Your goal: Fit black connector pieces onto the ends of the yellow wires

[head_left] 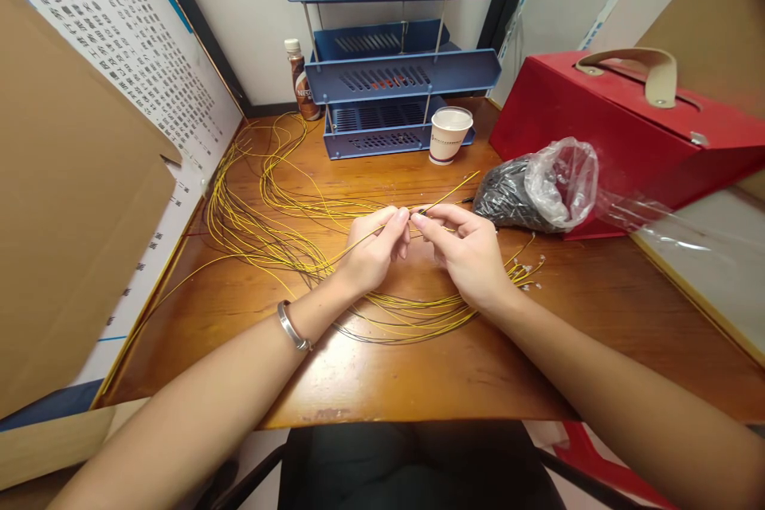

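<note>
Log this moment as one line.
left hand: pinching yellow wire | right hand: pinching same wire | wire bundle: loose on table | bag of black parts: right of hands

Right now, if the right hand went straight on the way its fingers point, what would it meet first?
The left hand. The right hand points its fingers left, and the left fingertips sit almost against them. Both hands pinch the same yellow wire, and nothing shows between them.

Thin yellow wire; pinched mid-length; free end slanting up-right.
</note>
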Available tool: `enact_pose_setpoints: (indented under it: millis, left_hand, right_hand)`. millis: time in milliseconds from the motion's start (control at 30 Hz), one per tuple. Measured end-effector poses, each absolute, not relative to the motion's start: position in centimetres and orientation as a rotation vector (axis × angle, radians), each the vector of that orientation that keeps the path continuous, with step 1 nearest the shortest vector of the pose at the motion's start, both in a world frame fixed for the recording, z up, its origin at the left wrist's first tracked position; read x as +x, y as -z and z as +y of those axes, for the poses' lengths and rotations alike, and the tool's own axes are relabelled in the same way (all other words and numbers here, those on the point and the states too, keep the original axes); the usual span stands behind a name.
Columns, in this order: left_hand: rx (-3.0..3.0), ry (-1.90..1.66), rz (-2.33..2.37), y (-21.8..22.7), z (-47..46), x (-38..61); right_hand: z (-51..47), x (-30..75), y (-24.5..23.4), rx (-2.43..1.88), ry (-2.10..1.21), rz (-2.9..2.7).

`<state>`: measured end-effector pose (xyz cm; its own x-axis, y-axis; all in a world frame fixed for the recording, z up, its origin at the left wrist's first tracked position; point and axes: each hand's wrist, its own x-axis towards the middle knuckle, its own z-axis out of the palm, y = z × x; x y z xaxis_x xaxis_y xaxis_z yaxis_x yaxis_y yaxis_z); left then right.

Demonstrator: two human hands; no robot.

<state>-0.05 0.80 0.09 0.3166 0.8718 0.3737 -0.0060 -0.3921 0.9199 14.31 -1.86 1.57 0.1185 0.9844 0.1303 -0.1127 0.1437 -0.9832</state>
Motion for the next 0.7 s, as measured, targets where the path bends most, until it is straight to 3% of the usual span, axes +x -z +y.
enact_pose_setpoints:
  millis: [700]
  left_hand:
    - [1.547,-1.639,0.97,-0.23,0.75,-0.01]
  right_hand:
    - [-1.16,14.74,-1.9,-0.992,-1.073,-0.844]
